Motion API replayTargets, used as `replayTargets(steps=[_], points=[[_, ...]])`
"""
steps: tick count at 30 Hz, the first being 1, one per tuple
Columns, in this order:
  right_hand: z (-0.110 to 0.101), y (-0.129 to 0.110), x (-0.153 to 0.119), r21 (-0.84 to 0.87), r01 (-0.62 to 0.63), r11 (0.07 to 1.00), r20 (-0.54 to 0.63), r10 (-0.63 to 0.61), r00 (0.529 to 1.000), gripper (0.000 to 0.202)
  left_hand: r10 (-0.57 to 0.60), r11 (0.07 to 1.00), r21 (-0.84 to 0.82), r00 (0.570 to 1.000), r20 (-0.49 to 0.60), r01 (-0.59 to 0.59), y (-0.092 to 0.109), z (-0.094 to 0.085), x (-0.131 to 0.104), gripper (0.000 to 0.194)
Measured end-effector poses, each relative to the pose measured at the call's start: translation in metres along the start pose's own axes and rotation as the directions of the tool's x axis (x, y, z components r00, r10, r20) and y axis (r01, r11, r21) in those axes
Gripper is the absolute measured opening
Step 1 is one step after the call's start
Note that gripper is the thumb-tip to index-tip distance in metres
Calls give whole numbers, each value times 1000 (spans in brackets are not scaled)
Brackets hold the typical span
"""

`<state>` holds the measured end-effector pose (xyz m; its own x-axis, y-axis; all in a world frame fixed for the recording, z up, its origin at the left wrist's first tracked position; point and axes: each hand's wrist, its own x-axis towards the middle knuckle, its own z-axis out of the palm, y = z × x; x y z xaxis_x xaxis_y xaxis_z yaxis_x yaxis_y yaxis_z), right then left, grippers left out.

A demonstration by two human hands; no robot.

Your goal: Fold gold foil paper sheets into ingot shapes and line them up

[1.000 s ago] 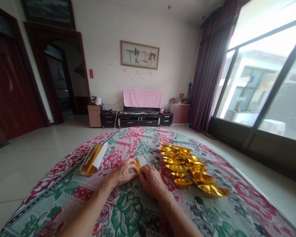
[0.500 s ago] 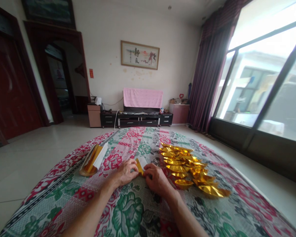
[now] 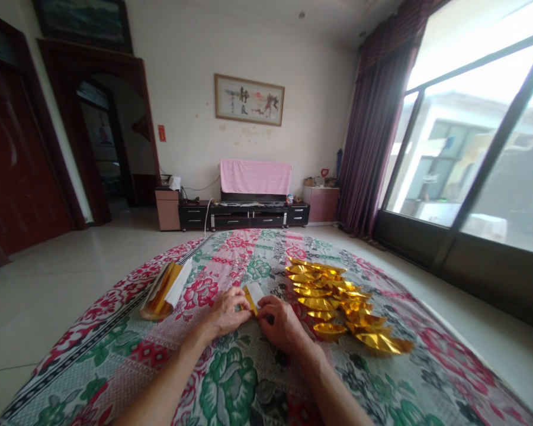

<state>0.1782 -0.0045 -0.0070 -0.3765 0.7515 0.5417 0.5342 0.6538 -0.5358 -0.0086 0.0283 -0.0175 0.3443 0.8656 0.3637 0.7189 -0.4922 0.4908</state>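
Observation:
Between my two hands a small sheet of gold and white paper (image 3: pixel 254 292) lies on the flowered cloth, partly folded. My left hand (image 3: pixel 229 310) pinches its left, gold edge. My right hand (image 3: pixel 279 319) has its fingers curled and closed on the paper's lower right edge. To the right of my hands, several folded gold paper pieces (image 3: pixel 328 303) lie in overlapping rows, boat-like in shape. A curled stack of gold and white paper sheets (image 3: pixel 165 291) rests to the left of my left hand.
The round table's flowered cloth (image 3: pixel 231 384) spreads under everything. Beyond it stand a low black cabinet (image 3: pixel 257 216) and a pink cloth (image 3: pixel 256 176) over a flat object. A purple curtain (image 3: pixel 364 136) and large window are at the right, a red door (image 3: pixel 20 160) at the left.
The view has shifted slightly. Both hands stay at the paper, and my left fingers have moved a little along its gold edge.

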Motion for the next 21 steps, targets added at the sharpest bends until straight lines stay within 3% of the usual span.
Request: replayTargets(steps=[13,21], points=[[-6,-3,-2,-7,-15,1000,22,16,1000,20,-143,983,105,988,-55,148,15,6,3,10],[-6,-4,-2,8,-51,999,4,51,999,20,-119,980,143,986,-114,135,12,13,4,13]])
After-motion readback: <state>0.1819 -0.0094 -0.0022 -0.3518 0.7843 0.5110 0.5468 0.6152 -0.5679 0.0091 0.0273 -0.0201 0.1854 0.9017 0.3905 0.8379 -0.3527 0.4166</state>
